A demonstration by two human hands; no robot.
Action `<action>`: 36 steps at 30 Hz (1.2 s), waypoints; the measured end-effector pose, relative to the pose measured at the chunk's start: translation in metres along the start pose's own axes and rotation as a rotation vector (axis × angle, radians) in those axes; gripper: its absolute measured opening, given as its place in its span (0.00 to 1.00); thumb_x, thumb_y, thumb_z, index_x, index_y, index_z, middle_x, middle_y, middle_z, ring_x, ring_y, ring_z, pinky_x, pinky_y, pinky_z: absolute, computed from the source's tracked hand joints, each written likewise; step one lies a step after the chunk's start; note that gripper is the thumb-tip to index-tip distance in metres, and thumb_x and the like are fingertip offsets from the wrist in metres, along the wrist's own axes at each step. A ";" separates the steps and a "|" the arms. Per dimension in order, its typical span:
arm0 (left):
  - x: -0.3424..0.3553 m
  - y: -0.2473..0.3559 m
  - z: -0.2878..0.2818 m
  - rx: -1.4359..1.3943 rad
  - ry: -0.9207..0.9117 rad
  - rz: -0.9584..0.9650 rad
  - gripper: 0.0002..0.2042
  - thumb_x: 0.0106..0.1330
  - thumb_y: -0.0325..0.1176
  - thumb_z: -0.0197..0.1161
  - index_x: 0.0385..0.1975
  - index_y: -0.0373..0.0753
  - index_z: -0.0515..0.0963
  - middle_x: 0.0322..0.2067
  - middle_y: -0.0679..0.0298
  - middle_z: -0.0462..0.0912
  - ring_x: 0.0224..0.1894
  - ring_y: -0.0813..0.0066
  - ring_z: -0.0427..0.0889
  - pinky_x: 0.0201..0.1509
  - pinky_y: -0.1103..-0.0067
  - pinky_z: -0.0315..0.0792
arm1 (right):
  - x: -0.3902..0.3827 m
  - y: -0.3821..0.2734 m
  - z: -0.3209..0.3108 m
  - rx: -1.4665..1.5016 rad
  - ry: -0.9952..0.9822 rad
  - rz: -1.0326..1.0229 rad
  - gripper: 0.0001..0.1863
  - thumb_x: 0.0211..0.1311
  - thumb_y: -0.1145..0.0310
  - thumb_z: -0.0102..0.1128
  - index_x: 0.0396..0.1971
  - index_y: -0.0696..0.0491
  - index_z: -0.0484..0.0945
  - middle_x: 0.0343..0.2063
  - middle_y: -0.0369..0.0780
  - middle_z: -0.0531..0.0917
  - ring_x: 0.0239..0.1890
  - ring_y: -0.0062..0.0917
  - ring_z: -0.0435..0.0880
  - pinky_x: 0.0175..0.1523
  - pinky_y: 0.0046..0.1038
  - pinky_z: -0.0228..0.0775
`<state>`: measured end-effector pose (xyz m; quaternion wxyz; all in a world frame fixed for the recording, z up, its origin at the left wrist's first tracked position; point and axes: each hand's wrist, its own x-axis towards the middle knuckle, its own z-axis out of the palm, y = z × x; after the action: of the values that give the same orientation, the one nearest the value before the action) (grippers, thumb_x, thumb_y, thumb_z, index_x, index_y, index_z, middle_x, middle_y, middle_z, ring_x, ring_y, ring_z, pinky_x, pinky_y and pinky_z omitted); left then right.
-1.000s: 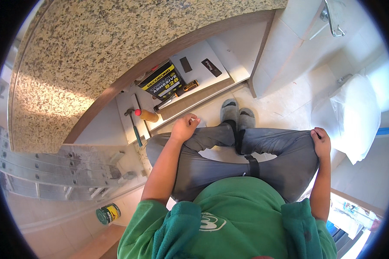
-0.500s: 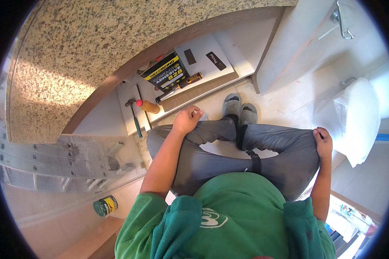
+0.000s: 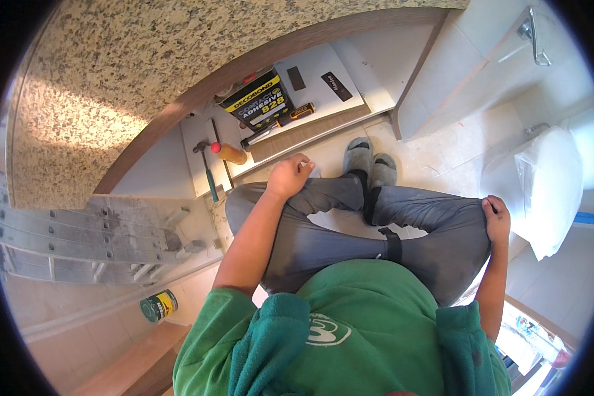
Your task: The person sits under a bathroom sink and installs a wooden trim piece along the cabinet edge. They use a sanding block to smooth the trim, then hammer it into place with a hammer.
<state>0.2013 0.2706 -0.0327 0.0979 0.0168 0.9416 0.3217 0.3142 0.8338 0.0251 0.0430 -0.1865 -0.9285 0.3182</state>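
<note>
Atop grey trousers [image 3: 303, 247], left hand [image 3: 289, 177] and right hand [image 3: 497, 218] sit half-curled.
Whether either pinches anything, I cannot tell; just beyond the left are an orange red-capped bottle [image 3: 231, 154] and a hammer [image 3: 210, 181], and outward of the right, a white bundle [image 3: 551, 191].

way in: open-fronted cabinet [image 3: 387, 56] beyond left fingers [image 3: 299, 160] | blocking: bottle [image 3: 233, 154], hammer [image 3: 210, 177] leftward; black tin [image 3: 257, 102] behind; countertop [image 3: 145, 72] above

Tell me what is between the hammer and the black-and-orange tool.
In the head view, a red-capped amber bottle and a narrow dark strip beside the hammer.
</note>
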 end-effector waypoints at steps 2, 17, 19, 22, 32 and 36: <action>-0.002 0.003 0.001 0.090 0.024 0.006 0.14 0.66 0.44 0.65 0.42 0.40 0.83 0.32 0.56 0.86 0.39 0.56 0.85 0.53 0.59 0.74 | -0.001 -0.001 0.000 0.007 0.001 -0.001 0.16 0.65 0.61 0.66 0.40 0.60 0.85 0.49 0.45 0.85 0.52 0.37 0.83 0.60 0.30 0.70; -0.103 0.038 -0.020 -1.843 -0.442 -0.180 0.25 0.79 0.58 0.43 0.33 0.42 0.73 0.31 0.61 0.78 0.32 0.62 0.81 0.32 0.74 0.77 | -0.003 0.005 0.000 0.006 0.008 0.018 0.17 0.66 0.60 0.66 0.41 0.61 0.84 0.49 0.46 0.85 0.52 0.36 0.83 0.60 0.30 0.70; -0.142 0.029 -0.026 -1.921 -0.589 -0.338 0.30 0.77 0.65 0.38 0.34 0.41 0.72 0.31 0.59 0.78 0.33 0.62 0.81 0.30 0.72 0.78 | 0.000 0.009 0.001 0.013 0.002 0.006 0.17 0.66 0.60 0.65 0.41 0.61 0.84 0.49 0.46 0.85 0.52 0.37 0.83 0.60 0.30 0.70; -0.163 0.009 -0.034 -1.879 -0.775 -0.494 0.38 0.73 0.71 0.34 0.45 0.38 0.75 0.37 0.54 0.81 0.42 0.57 0.86 0.35 0.66 0.85 | 0.000 0.003 0.001 0.014 -0.004 0.019 0.17 0.66 0.60 0.65 0.41 0.61 0.84 0.49 0.46 0.85 0.52 0.37 0.83 0.60 0.30 0.70; -0.095 0.010 -0.041 -1.364 -0.788 -0.407 0.29 0.80 0.56 0.42 0.57 0.33 0.73 0.50 0.46 0.82 0.49 0.55 0.86 0.47 0.65 0.82 | -0.004 -0.009 0.000 -0.013 0.005 -0.012 0.17 0.65 0.60 0.66 0.41 0.60 0.85 0.50 0.47 0.85 0.53 0.39 0.83 0.60 0.31 0.70; -0.063 0.062 -0.049 -0.991 -0.364 -0.091 0.14 0.78 0.41 0.56 0.33 0.37 0.75 0.37 0.56 0.85 0.37 0.72 0.85 0.40 0.77 0.77 | -0.001 -0.010 0.000 -0.011 0.001 -0.003 0.16 0.65 0.60 0.66 0.41 0.60 0.85 0.49 0.46 0.85 0.53 0.38 0.83 0.60 0.32 0.71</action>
<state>0.2512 0.2842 0.0536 0.2696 -0.0168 0.6443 0.7154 0.3118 0.8260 0.0312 0.0430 -0.1855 -0.9305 0.3130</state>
